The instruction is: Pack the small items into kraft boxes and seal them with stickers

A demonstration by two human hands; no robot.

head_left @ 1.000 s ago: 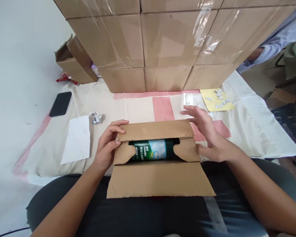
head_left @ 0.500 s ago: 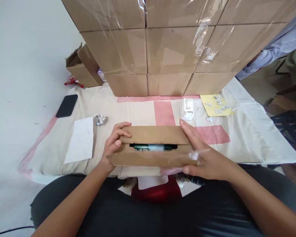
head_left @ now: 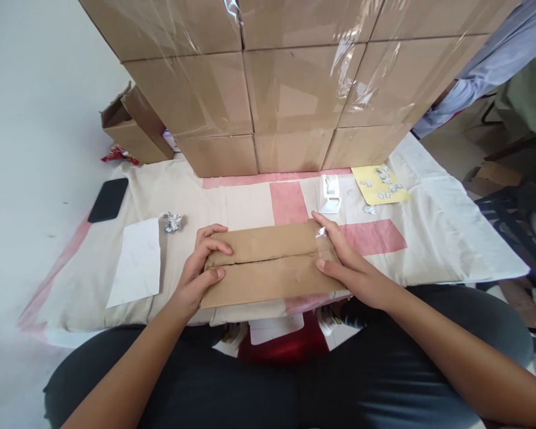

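A brown cardboard box lies at the near edge of the cloth-covered surface, its long flaps meeting along a narrow seam. My left hand grips the box's left end, with fingers on the far flap and thumb on the near flap. Around the right end is my right hand, thumb pressed on the near flap and fingers along the far side. A glossy bit of clear tape shows near the right end of the box. What the box contains is hidden.
Stacked cartons under clear wrap stand at the back. A phone, white paper and crumpled paper lie left. A white tape dispenser and a yellow sheet sit right. Another person's sleeve shows at far right.
The box's flaps have come together, covering the dark green item that showed in the gap. Both thumbs have moved onto the near flap. The view has shifted slightly.
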